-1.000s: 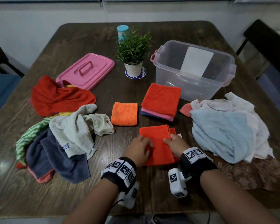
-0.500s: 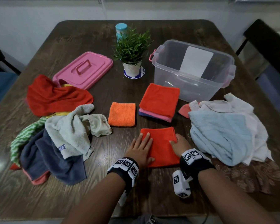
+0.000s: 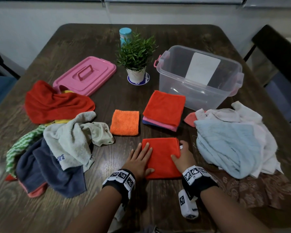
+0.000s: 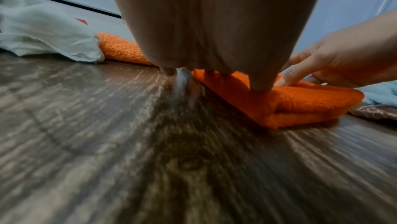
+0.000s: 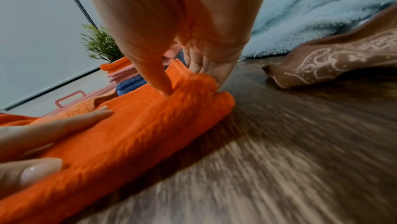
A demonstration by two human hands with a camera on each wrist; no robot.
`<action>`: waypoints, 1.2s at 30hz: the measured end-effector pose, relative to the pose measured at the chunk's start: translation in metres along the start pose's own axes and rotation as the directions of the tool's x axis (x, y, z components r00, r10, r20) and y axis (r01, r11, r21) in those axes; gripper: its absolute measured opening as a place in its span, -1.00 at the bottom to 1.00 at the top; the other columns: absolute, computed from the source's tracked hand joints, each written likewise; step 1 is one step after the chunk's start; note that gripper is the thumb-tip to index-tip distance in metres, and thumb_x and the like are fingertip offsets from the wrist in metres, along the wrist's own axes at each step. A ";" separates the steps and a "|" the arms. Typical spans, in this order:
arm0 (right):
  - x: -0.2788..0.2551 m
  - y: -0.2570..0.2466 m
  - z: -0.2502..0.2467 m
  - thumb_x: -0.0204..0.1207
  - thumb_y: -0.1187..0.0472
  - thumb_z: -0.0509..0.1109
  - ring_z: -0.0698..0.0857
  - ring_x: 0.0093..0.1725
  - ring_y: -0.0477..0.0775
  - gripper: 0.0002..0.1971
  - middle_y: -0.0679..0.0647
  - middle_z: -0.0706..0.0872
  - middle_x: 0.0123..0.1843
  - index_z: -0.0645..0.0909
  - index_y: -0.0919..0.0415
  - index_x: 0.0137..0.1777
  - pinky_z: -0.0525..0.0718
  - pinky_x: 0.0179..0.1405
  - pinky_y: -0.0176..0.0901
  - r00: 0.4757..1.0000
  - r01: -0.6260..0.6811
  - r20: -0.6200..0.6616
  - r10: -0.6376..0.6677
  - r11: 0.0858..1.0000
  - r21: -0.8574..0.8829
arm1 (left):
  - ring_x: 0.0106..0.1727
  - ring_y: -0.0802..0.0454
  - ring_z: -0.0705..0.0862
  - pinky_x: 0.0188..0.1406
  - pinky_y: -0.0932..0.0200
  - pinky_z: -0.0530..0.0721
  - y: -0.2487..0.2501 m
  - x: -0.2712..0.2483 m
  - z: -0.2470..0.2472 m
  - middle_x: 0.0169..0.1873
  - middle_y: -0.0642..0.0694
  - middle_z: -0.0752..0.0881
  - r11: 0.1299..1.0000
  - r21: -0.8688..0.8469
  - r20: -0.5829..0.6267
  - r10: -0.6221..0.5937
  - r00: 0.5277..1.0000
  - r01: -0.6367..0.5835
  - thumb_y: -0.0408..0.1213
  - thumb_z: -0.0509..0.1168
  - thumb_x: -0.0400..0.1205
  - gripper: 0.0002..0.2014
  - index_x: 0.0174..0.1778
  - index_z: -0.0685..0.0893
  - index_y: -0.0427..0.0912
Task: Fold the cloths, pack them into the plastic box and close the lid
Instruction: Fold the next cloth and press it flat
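Observation:
A folded orange-red cloth lies on the table just in front of me. My left hand lies flat on its left edge, fingers straight. My right hand pinches the right edge, thumb on top and fingers curled down its side. Behind the cloth sit a stack of folded cloths and a small folded orange cloth. The clear plastic box stands at the back right, with no cloths in it. Its pink lid lies at the back left.
Unfolded cloths are heaped on the left beside a red cloth. On the right are a light blue cloth on white ones and a brown patterned cloth. A potted plant and bottle stand at the back.
My left hand went from curled to flat on the cloth's left edge. My right hand shifted to the right edge, and the cloth now lies as a neat square.

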State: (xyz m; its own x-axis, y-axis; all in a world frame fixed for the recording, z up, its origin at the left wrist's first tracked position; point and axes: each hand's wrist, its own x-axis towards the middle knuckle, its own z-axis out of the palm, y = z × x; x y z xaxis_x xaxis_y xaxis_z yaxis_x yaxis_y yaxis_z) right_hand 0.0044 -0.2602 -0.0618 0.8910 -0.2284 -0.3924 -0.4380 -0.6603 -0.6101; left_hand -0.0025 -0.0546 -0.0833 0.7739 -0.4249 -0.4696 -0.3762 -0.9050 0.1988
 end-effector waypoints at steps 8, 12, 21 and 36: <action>-0.013 -0.005 0.010 0.40 0.15 0.45 0.51 0.39 0.30 -0.39 0.19 0.43 0.54 0.48 0.16 0.48 0.56 0.30 0.19 0.898 0.348 -0.066 -0.434 0.796 -0.495 | 0.56 0.03 -0.49 0.61 -0.04 -0.28 0.015 0.006 -0.009 0.54 0.05 -0.47 0.999 0.006 -0.120 0.051 0.992 -0.050 0.37 -0.42 0.41 -0.07 0.67 -0.28 -0.07; -0.011 0.009 0.020 0.43 -0.29 -0.24 0.09 0.68 0.34 -0.13 0.13 -0.01 0.73 0.07 0.13 0.70 0.11 0.61 0.23 0.931 0.362 0.197 -0.307 0.721 -0.591 | 0.56 0.03 -0.49 0.65 -0.13 -0.23 0.013 0.012 0.003 0.52 0.06 -0.50 0.999 -0.002 -0.065 0.039 0.997 -0.039 0.44 -0.48 0.30 -0.01 0.61 -0.39 -0.06; -0.010 0.011 0.014 0.42 -0.41 -0.15 0.09 0.64 0.27 -0.11 0.15 -0.09 0.73 0.02 0.04 0.70 0.13 0.57 0.13 0.960 0.269 0.073 -0.270 0.822 -0.501 | 0.65 -0.11 0.03 0.59 -0.02 0.09 0.015 0.000 -0.008 0.67 -0.09 -0.08 0.971 -0.202 -0.215 -0.170 0.962 0.127 0.27 0.12 0.61 -0.13 0.70 -0.14 -0.04; 0.011 0.007 0.004 0.43 0.10 0.54 0.71 0.13 0.18 -0.62 0.19 0.74 0.15 0.65 0.24 0.19 0.64 0.17 -0.06 0.993 -0.014 0.115 0.014 1.000 0.002 | -0.05 -0.03 0.68 0.04 0.10 0.64 -0.005 0.005 -0.012 -0.07 -0.14 0.71 0.516 -0.848 -0.027 -0.271 0.962 0.122 -0.18 0.46 0.40 -0.65 0.04 0.55 -0.16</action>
State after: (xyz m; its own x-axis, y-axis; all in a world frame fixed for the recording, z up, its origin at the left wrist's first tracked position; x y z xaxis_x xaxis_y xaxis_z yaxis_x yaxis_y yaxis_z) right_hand 0.0105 -0.2645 -0.0735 0.8653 -0.1538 -0.4770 -0.4505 -0.6559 -0.6057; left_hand 0.0095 -0.0529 -0.0763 0.8604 -0.1643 -0.4824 0.3315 -0.5384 0.7747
